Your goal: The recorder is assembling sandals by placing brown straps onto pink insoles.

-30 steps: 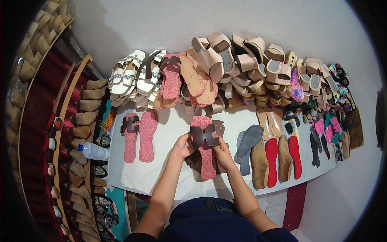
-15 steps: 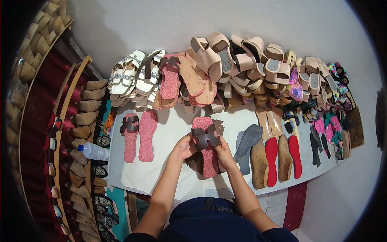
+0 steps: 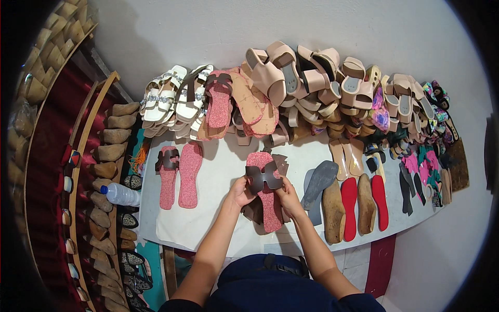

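Note:
A dark brown cutout sandal strap (image 3: 264, 178) lies across a pink speckled insole (image 3: 270, 210) at the middle of the table. My left hand (image 3: 240, 192) is closed on the strap's left edge, thumb toward it. At the opposite edge, my right hand (image 3: 289, 196) grips the strap too; some fingertips of both hands are hidden beneath. Under the insole, more dark brown pieces (image 3: 253, 210) stick out on both sides. To the left lie a pink insole with a brown strap (image 3: 168, 177) and a bare pink insole (image 3: 191, 177).
Finished sandals (image 3: 291, 88) are heaped along the wall at the back. On the right lie wooden shoe lasts (image 3: 333, 214), red insoles (image 3: 350, 208) and grey sole pieces (image 3: 319, 184). A water bottle (image 3: 122, 195) and a rack of lasts (image 3: 112, 153) stand left.
The strap and pink insole have shifted slightly toward me, with the insole's heel end a little to the right. Both hands keep their grip.

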The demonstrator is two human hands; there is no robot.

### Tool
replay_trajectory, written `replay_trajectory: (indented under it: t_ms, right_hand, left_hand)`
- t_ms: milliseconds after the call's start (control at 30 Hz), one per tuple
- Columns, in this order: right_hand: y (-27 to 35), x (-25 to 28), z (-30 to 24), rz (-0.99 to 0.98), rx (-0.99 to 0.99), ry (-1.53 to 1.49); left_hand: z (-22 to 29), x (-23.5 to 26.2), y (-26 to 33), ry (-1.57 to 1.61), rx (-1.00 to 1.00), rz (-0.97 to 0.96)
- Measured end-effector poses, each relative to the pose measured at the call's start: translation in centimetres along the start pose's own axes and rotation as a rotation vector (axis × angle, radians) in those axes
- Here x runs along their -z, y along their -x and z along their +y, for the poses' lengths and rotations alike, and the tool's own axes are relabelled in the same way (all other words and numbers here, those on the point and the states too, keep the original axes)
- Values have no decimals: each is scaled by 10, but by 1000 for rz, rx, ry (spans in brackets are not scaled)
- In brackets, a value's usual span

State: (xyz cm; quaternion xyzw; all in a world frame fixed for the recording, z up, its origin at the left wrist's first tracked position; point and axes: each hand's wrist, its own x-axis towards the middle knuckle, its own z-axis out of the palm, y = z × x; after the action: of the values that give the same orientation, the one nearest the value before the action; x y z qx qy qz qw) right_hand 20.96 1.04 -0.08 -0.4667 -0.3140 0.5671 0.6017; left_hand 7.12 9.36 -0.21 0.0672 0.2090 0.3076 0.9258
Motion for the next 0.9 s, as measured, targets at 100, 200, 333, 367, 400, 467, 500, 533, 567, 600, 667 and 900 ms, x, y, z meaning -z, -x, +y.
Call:
replay_trajectory:
  t_ms: [100,200,333,367,400,467,500,533,567,600,667,900]
  right_hand:
    - [1,-1,2,20,8,1]
    - [1,-1,1,54,19,2]
    - [3,-10,-3,82,66,66]
    - [3,-11,-2,90,77,92]
    - [3,-12,-2,88,78,91]
    - [2,-10,-3,120,88,88]
    - [2,-10,-3,120,88,89]
    - [2,-11,-4,132,98,86]
    - [2,-11,-4,144,108,84]
    - [1,-9,-4,144,109,84]
    - [1,-6,-4,156,85,68]
    - [5,-14,-3,174,91,139]
  left_hand:
    - [1,-6,0,-40,29,29]
    - [4,-27,7,-144,7,77]
    - [16,-19,14,-390,-160,136]
    - [19,-16,13,-462,-186,152]
    - [22,-12,14,-463,-188,153]
    - [26,-14,17,-467,-220,17]
    - [26,-15,19,-466,-221,17]
    - [27,-16,22,-494,-224,-15]
    - [27,-17,24,-522,-228,-47]
    - [25,-18,24,-522,-228,-48]
    - [17,-21,23,-602,-262,-35]
    - [7,-17,16,-731,-343,174]
